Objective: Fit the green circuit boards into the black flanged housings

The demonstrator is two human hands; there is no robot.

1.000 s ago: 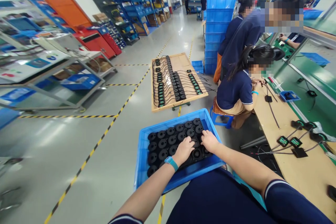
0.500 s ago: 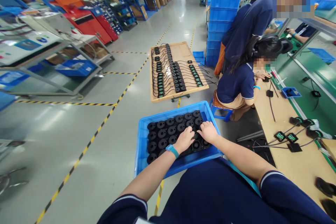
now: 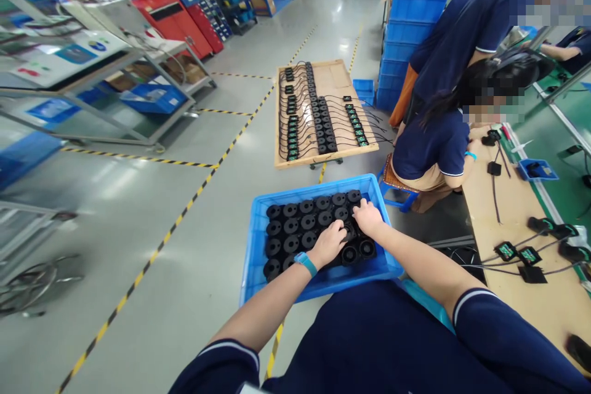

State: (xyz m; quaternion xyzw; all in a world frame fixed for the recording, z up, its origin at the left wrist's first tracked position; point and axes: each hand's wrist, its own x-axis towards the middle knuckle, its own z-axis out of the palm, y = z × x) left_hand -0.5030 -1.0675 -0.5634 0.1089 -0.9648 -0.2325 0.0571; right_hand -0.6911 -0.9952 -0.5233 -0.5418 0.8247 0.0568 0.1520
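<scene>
A blue plastic bin [image 3: 318,188] stands close in front of my body. Rows of black round parts [image 3: 308,221] fill it, most with a flat disc face and small holes upward. Near its front right, two hollow round parts [image 3: 358,250] show ringed openings. My left hand [image 3: 329,245], with a teal band at the wrist, has its fingers curled on a black round part [image 3: 347,232] there. Over the right side of the rows is my right hand [image 3: 368,219], fingers bent down onto a black part; its fingertips are partly hidden.
Beyond the bin, a wooden board [image 3: 337,74] carries wired black parts and green circuit pieces. On the right a seated co-worker [image 3: 429,141] works at a bench [image 3: 503,215] with cabled parts. Stacked blue crates [image 3: 410,31] stand behind. Striped floor tape [image 3: 184,212] runs at left.
The view has shifted a little, so the surroundings sit further right. My right hand has moved slightly away from me over the rows, uncovering more of the hollow parts. My left hand stays close by.
</scene>
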